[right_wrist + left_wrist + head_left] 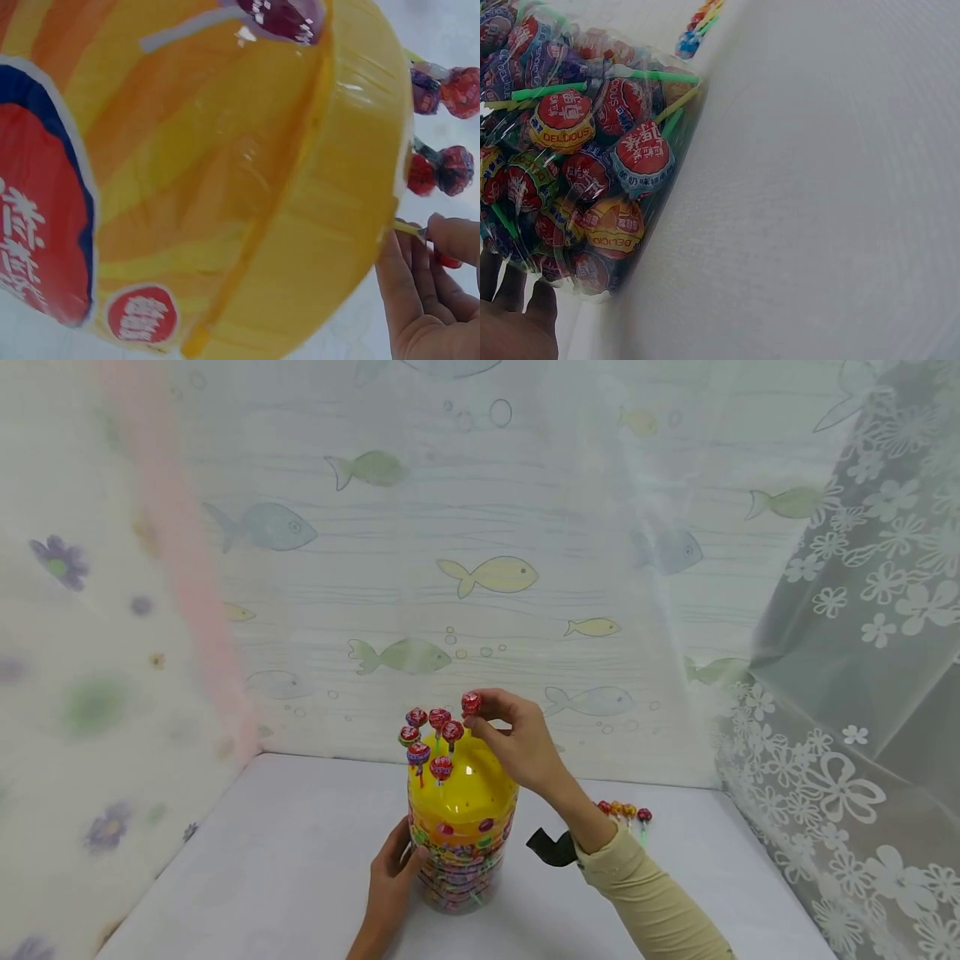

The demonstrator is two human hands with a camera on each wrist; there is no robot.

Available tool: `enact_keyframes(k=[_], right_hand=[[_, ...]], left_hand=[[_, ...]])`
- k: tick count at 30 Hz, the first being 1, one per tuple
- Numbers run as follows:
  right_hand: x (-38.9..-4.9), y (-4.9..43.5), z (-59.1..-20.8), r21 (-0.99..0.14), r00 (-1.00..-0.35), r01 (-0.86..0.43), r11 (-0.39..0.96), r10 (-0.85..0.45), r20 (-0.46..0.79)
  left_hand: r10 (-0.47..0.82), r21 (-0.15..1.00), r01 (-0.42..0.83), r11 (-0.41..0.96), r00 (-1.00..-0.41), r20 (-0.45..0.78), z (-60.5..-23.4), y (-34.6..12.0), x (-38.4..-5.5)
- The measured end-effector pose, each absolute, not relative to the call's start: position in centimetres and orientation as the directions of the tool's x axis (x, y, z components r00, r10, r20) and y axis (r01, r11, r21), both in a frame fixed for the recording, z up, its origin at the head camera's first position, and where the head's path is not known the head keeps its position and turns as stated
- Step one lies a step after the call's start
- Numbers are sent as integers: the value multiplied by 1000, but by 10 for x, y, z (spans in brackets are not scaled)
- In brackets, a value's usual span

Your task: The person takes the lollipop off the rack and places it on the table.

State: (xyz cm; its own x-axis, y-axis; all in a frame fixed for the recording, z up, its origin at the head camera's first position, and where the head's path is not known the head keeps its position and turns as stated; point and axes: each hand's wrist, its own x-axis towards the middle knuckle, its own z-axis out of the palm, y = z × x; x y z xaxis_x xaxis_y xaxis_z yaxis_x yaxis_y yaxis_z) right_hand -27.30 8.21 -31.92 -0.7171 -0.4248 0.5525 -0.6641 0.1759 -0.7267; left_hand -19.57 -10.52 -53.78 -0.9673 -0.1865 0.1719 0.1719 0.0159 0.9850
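Red-wrapped lollipop (471,702), just below the head view's centre, is pinched by the right hand (525,743) with its stick (407,227) toward the yellow lid (480,793), while the left hand (390,872) rests against the lollipop jar (453,877), apparently to steady it.

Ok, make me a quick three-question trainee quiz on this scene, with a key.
1. Which hand pinches a lollipop above the jar?
2. True or false: the jar lies on its side.
3. What colour is the jar's lid? A: green. B: yellow. C: blue.

Key:
1. The right hand.
2. False; it stands upright.
3. B.
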Motion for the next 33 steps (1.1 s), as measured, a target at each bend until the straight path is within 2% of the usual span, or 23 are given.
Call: enact_keyframes(k=[18, 26, 33], right_hand=[[-262, 117, -328, -772, -761, -629, 89, -273, 589], [-256, 134, -350, -836, -828, -544, 68, -205, 522], [-259, 146, -380, -861, -854, -507, 37, -160, 496]], left_hand=[[-196, 987, 161, 17, -967, 161, -533, -104, -193], [-192, 989, 146, 8, -971, 144, -533, -105, -194], [-191, 990, 143, 7, -971, 141, -534, -105, -195]])
